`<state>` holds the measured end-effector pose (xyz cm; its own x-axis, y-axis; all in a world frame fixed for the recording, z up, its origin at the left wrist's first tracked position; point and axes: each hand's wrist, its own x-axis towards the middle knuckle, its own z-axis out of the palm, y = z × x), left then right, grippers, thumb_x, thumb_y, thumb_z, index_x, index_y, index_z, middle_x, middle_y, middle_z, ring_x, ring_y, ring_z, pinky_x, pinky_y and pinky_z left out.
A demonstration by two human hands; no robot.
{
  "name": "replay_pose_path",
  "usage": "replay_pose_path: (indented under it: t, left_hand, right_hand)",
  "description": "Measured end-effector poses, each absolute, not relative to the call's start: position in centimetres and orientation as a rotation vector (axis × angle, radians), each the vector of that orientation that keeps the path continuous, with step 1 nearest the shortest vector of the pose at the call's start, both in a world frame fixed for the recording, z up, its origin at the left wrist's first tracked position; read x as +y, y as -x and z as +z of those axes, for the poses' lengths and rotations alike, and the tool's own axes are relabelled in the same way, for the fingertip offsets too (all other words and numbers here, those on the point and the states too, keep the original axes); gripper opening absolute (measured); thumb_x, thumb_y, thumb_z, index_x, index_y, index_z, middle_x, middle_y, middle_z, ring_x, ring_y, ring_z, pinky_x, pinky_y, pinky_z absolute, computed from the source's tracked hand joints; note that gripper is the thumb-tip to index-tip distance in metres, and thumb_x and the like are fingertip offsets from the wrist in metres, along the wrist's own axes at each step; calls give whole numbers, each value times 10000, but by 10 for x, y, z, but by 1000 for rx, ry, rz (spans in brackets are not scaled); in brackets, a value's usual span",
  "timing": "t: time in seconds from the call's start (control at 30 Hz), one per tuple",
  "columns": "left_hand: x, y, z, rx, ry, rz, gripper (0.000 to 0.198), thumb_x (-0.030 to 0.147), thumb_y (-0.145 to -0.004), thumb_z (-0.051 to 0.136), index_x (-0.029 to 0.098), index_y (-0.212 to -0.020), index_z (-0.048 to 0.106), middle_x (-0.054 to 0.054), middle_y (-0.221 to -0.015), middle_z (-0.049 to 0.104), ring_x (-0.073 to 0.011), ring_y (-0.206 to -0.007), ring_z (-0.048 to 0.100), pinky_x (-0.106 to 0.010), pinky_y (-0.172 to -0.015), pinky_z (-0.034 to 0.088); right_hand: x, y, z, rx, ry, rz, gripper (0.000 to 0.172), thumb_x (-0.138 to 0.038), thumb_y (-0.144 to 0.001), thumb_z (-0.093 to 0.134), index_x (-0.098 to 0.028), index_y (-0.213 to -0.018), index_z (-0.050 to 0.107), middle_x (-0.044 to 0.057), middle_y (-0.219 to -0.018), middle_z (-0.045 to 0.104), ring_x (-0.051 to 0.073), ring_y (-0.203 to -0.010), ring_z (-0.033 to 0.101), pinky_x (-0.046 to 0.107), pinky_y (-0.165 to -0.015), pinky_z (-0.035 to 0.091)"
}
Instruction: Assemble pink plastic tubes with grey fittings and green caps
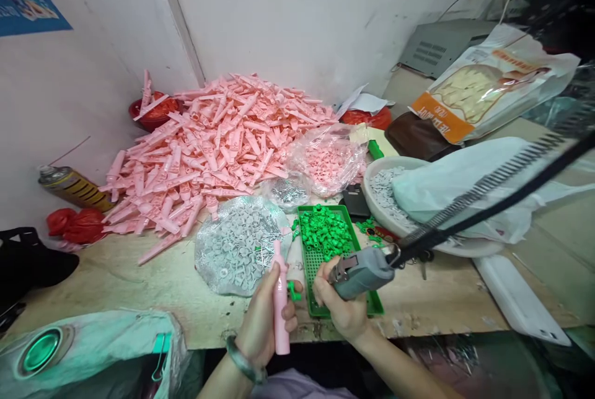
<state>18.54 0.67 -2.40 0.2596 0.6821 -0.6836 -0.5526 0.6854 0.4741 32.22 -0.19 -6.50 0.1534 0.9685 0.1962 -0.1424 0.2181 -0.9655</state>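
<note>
My left hand [263, 318] is closed round a pink plastic tube [280, 306], held upright at the table's front edge. A small green part [294, 291] sits against the tube beside my fingers. My right hand [341, 309] grips a grey electric screwdriver [362, 272] whose black cable [502, 201] runs up to the right. Its tip points left toward the tube. Just behind both hands lies a green tray [372, 306] holding several green caps [324, 232].
A big heap of pink tubes [214, 145] fills the table's back. A plastic bag of grey parts [237, 244], a bag of pink caps [328, 160] and a white bowl [372, 176] of grey pieces surround the tray. A spray can [69, 185] lies at left.
</note>
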Motion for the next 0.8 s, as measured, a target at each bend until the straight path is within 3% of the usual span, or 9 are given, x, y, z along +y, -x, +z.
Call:
replay_pose_path:
  t: [0.1,0.23,0.37,0.53,0.67,0.8]
  left_hand:
    - [4,-185,-27,953,-61,855,274,440,-928,484,194,-1047,486,3,-780,565,-34,-403,415,-148,-359,328]
    - [2,-186,-28,999,-73,855,273,436,-905,546,210,-1036,466,4,-816,568,-34,-419,438,-142,-364,340]
    - [4,-187,-26,1021,-112,881,295,446,-886,583,212,-1017,463,28,-762,532,-9,-398,376,-115,-351,275]
    - [5,-188,-26,968,-12,884,353,522,-949,397,194,-1033,496,34,-717,491,-10,-382,349,-122,-341,259]
    - [4,-190,-29,1028,-12,899,280,469,-938,470,195,-995,480,14,-776,541,-20,-403,399,-129,-342,282]
    - [1,-191,-32,1041,-68,914,304,485,-936,469,188,-998,492,35,-697,510,-5,-372,327,-111,-333,223]
  right_hand:
    - [-1,-322,-71,-1087,998,979,228,-363,-869,622,-223,-763,477,-51,-588,480,111,-476,469,252,-451,415]
    - [-1,-320,-73,-1077,1005,948,208,-343,-870,622,-225,-785,473,-56,-584,477,106,-463,459,248,-438,403]
    - [-3,-319,-76,-1085,1004,956,213,-343,-863,628,-226,-790,466,-55,-590,481,105,-465,461,249,-438,411]
    - [-6,-321,-81,-1079,1016,1025,235,-362,-842,653,-235,-799,460,-50,-603,494,104,-448,450,239,-398,396]
    - [-7,-320,-83,-1069,1029,1028,238,-357,-822,672,-240,-788,467,-35,-630,509,113,-461,468,246,-393,409]
    - [-5,-318,-80,-1078,1009,1008,233,-353,-822,671,-238,-787,472,-40,-627,508,108,-452,462,242,-389,403]
